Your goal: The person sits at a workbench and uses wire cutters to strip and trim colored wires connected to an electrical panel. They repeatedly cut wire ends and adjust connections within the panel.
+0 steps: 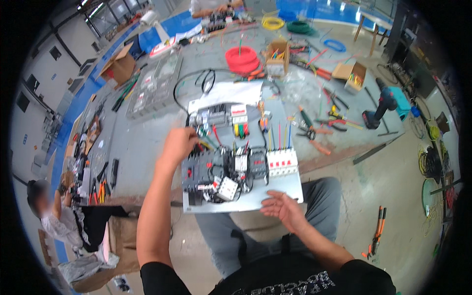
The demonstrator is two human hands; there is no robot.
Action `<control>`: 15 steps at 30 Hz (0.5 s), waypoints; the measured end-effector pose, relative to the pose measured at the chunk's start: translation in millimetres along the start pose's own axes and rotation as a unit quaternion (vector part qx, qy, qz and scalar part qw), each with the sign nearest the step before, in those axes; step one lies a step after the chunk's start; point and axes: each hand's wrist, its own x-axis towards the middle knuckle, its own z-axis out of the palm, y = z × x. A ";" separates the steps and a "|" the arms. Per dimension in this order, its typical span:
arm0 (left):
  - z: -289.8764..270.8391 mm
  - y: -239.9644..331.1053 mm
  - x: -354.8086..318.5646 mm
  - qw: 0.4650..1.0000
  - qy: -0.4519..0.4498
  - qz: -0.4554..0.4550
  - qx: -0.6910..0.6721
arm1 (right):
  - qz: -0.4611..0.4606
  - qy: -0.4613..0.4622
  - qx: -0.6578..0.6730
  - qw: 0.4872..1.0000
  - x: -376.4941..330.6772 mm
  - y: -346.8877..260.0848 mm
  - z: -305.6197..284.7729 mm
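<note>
A white mounting plate [250, 207] carrying electrical parts lies at the table's front edge, over my knees. My left hand [180, 143] reaches to its left side, fingers closed beside short coloured wires; what they pinch is hidden. Below that hand sits a black circuit breaker [195, 173]. A loose white-faced block [228, 189] rests tilted near the front middle of the plate. At the right stands a row of white miniature breakers [282, 162] with red toggles, and coloured wires rise behind it. My right hand [282, 208], palm turned up and fingers apart, is by the plate's front edge, holding nothing.
Behind the plate are a red wire coil [242, 59], a cardboard box [277, 58] and a clear compartment case [155, 86]. Pliers [307, 129] and a cordless drill [381, 104] lie to the right. Another person [64, 216] sits at far left.
</note>
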 end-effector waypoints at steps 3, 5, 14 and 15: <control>6.7 -5.8 2.2 1.000 0.007 -0.019 -0.022 | -0.004 -0.008 0.012 1.000 3.9 -0.2 -4.5; 3.0 -1.5 9.6 1.000 0.018 0.003 -0.003 | -0.008 -0.013 0.018 1.000 0.9 -3.3 -5.3; -6.7 9.3 0.9 0.999 0.009 -0.034 0.041 | 0.019 -0.026 0.000 0.999 1.0 0.5 -4.3; -6.5 10.9 -3.1 0.998 0.012 -0.048 0.032 | 0.031 -0.029 -0.005 0.999 -2.8 2.7 -6.2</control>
